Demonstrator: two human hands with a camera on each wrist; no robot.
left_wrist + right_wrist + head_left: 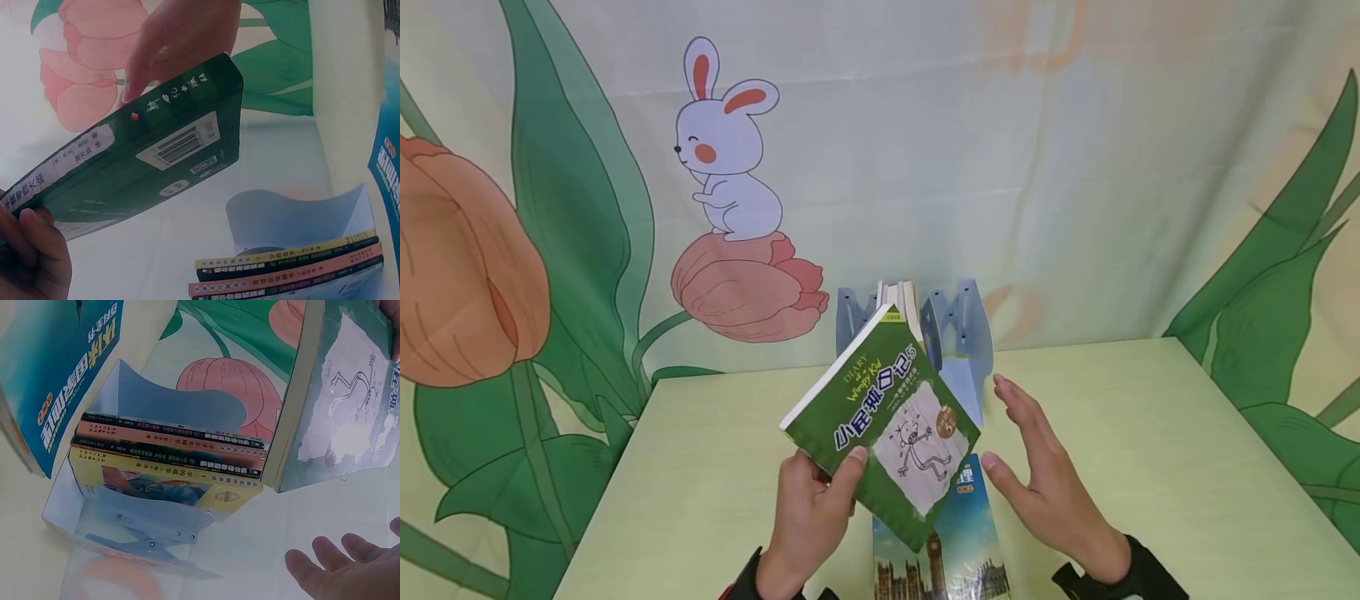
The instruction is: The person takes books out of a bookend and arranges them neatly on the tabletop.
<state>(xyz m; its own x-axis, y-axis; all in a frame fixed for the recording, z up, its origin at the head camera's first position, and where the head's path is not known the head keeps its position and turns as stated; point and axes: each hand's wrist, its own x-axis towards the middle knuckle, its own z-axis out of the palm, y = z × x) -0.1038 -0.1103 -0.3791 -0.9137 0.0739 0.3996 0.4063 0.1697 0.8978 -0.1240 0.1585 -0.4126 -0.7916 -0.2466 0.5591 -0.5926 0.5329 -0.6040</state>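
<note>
In the head view my left hand (812,517) grips a green paperback book (857,392) by its lower left edge, thumb on the front cover. The book is held tilted in the air, its cover with a cartoon drawing facing up toward me. Its spine and barcoded back show in the left wrist view. My right hand (1052,492) hovers to the right of the book, fingers spread and holding nothing. Beneath the green book a blue book (955,558) with a clock tower on its cover lies on the table, partly covered.
Behind the held book stands a light blue book stand (973,333) with dividers. Several slim books (169,456) stand in it side by side, one with a yellow cover. The pale table (700,467) meets a printed backdrop (925,167) with a rabbit and tulips.
</note>
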